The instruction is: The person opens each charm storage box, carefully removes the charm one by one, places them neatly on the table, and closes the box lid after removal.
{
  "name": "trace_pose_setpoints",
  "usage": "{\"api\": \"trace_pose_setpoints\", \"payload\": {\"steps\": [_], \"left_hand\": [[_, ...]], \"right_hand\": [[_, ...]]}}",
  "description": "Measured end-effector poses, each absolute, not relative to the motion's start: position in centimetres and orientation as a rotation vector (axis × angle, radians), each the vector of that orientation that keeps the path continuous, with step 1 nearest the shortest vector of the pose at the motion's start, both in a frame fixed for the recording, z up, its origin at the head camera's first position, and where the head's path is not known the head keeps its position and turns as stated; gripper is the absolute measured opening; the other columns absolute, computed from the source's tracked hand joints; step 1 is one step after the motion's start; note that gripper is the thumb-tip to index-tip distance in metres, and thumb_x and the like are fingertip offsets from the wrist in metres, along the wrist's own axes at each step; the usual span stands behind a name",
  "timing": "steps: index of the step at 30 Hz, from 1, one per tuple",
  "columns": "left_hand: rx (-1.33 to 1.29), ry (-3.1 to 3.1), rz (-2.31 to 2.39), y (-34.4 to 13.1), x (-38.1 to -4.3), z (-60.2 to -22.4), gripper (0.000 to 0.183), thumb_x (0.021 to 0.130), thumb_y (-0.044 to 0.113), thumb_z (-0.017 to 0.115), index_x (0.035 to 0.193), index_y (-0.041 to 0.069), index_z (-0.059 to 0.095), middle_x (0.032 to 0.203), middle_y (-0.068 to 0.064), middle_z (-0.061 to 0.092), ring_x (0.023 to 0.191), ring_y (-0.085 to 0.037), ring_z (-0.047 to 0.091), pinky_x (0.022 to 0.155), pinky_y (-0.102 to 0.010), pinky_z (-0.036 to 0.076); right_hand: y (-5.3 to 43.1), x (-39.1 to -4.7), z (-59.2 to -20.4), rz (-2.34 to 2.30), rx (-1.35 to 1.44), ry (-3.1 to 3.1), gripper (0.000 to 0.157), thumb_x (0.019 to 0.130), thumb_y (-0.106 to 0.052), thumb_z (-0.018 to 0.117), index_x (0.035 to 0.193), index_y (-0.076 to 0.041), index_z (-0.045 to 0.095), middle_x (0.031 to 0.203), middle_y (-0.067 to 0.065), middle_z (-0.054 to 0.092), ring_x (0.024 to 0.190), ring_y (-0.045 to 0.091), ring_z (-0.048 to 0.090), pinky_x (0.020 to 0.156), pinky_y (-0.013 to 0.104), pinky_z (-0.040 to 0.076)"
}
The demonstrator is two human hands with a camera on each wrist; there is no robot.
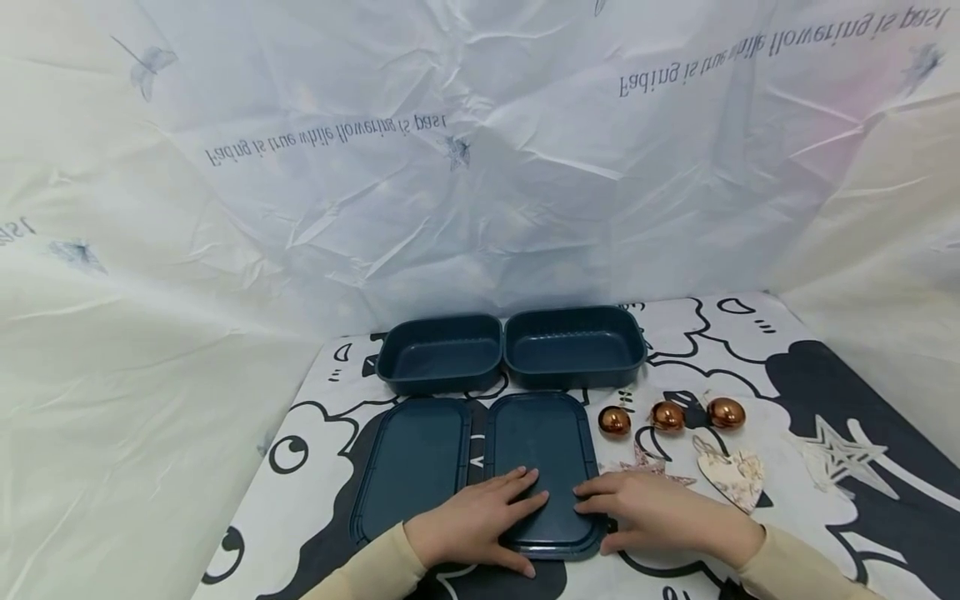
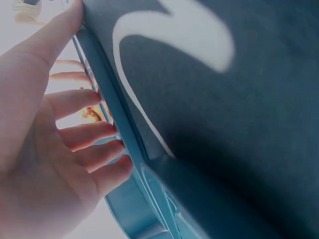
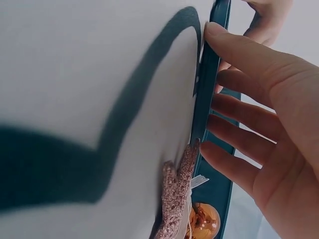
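Observation:
Two dark blue rectangular lids lie side by side on the patterned cloth in the head view. On the right lid [image 1: 536,429] my left hand [image 1: 476,518] rests near the front left side, fingers extended. My right hand [image 1: 656,510] touches the right edge of that same lid, its thumb by the near corner. Both wrist views show the fingertips along the lid's rim, not wrapped round it. The left lid [image 1: 420,454] lies beside my left hand. Close to my right hand is a pink glittery star [image 3: 174,199], partly hidden behind that hand in the head view.
Behind the lids stand two blue containers, a left one [image 1: 431,386] and a right one [image 1: 573,380]. To the right are three copper balls [image 1: 667,416], a wooden heart [image 1: 735,477] and a white star [image 1: 846,457]. White sheeting [image 1: 465,208] hangs at the back and sides.

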State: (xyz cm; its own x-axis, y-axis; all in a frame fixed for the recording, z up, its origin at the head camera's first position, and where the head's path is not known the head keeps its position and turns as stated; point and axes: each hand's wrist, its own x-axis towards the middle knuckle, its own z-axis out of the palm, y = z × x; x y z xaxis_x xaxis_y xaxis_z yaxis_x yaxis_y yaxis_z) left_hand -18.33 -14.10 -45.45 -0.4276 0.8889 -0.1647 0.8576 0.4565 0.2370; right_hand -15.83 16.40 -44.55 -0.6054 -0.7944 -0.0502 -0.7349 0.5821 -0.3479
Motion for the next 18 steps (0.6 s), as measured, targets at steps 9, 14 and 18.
{"api": "trace_pose_setpoints", "payload": {"steps": [9, 14, 18], "left_hand": [[1.543, 2.446, 0.07, -13.6, -18.45, -45.43, 0.081, 0.093, 0.066, 0.058, 0.157, 0.019, 0.04, 0.162, -0.01, 0.032, 0.149, -0.022, 0.031, 0.104, -0.031, 0.05], [1.65, 2.448, -0.041, -13.51, -18.49, -45.1, 0.076, 0.096, 0.064, 0.056, 0.154, 0.017, 0.045, 0.158, -0.011, 0.039, 0.145, -0.021, 0.038, 0.098, -0.026, 0.053], [1.752, 2.457, -0.112, -13.46, -18.46, -44.83, 0.07, 0.098, 0.062, 0.054, 0.151, 0.016, 0.05, 0.153, -0.01, 0.046, 0.141, -0.018, 0.044, 0.095, -0.022, 0.054]], "right_hand": [[16.65, -15.63, -45.07, -0.436, -1.378, 2.632, 0.042, 0.096, -0.052, 0.063, 0.128, -0.025, 0.071, 0.132, -0.004, 0.065, 0.116, 0.014, 0.064, 0.088, 0.038, 0.058], [16.75, -15.52, -45.06, -0.472, -1.446, 2.646, 0.035, 0.098, -0.047, 0.064, 0.123, -0.026, 0.073, 0.129, -0.003, 0.067, 0.113, 0.013, 0.065, 0.086, 0.038, 0.059], [16.82, -15.45, -44.96, -0.476, -1.488, 2.667, 0.033, 0.098, -0.045, 0.064, 0.122, -0.025, 0.074, 0.127, -0.002, 0.068, 0.111, 0.013, 0.065, 0.085, 0.037, 0.059]]}}
